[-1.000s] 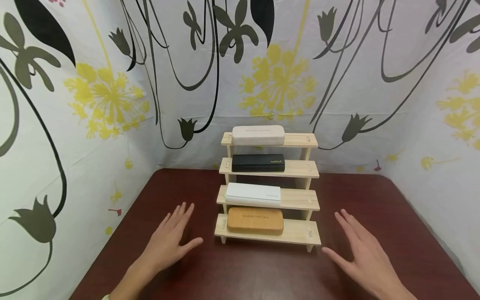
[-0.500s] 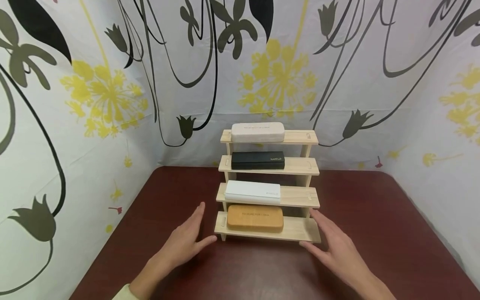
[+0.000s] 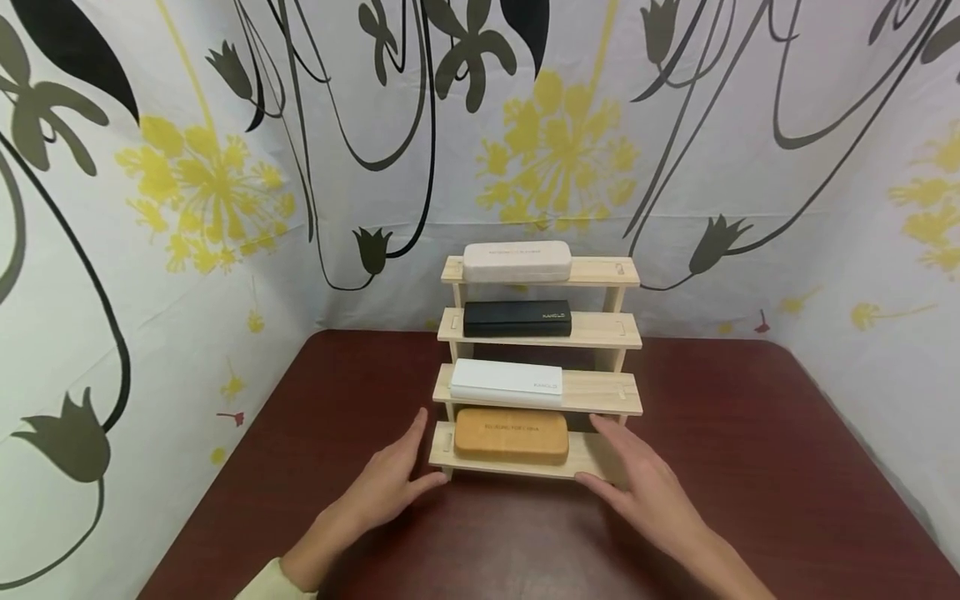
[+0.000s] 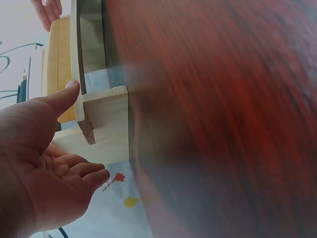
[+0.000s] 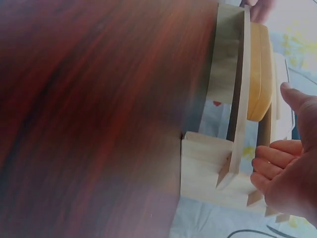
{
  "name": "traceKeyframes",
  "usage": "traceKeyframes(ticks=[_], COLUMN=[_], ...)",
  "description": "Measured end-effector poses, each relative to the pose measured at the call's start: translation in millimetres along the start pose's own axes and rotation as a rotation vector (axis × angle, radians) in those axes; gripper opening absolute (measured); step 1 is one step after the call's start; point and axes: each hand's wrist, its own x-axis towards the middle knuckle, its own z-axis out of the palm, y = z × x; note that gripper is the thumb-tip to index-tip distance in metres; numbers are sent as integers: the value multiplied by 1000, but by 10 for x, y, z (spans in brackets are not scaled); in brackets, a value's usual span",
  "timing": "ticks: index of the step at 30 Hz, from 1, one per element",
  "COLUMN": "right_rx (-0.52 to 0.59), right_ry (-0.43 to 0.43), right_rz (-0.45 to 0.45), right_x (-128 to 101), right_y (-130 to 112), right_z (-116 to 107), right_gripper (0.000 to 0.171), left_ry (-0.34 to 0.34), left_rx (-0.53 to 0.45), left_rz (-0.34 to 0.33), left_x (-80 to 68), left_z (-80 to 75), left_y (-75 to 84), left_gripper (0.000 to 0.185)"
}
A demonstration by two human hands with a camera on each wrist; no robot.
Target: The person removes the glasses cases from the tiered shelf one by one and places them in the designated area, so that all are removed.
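Observation:
A pale wooden stand (image 3: 600, 390) with four stepped shelves sits on a dark red table (image 3: 750, 467). A tan case (image 3: 510, 435) lies on its lowest shelf, a white case (image 3: 506, 382) above it, then a black case (image 3: 516, 318), and a cream case (image 3: 516, 261) on top. My left hand (image 3: 390, 487) lies at the left end of the lowest shelf with fingers straight. In the left wrist view its thumb (image 4: 62, 96) touches the shelf edge. My right hand (image 3: 637, 483) reaches over the right end of that shelf, fingers spread. In the right wrist view its fingertips (image 5: 267, 166) are at the stand's side.
Flowered cloth walls (image 3: 150, 250) close the table in on the left, back and right. The stand is near the back middle. Bare red tabletop lies to both sides of the stand and in front of it.
Both hands have moved inward and forward from the open tabletop to the two ends of the lowest shelf. The stand and the cases have not moved.

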Motion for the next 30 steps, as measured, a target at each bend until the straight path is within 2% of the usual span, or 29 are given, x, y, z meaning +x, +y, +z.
traceKeyframes(ticks=[4, 10, 15, 24, 30], right_rx=[9, 56, 79, 112, 116], right_ry=[-21, -15, -15, -45, -42], right_rz=[17, -10, -16, 9, -10], right_x=[36, 69, 99, 124, 162], right_y=[-21, -30, -16, -8, 0], right_z=[48, 115, 173, 264, 283], right_gripper=[80, 79, 79, 79, 79], left_ry=[6, 18, 11, 54, 93], left_rx=[-1, -1, -11, -13, -15], left_rz=[16, 59, 63, 71, 93], left_x=[13, 31, 40, 46, 52], left_z=[37, 82, 106, 150, 156], left_y=[13, 40, 66, 71, 91], left_gripper=[98, 93, 91, 88, 83])
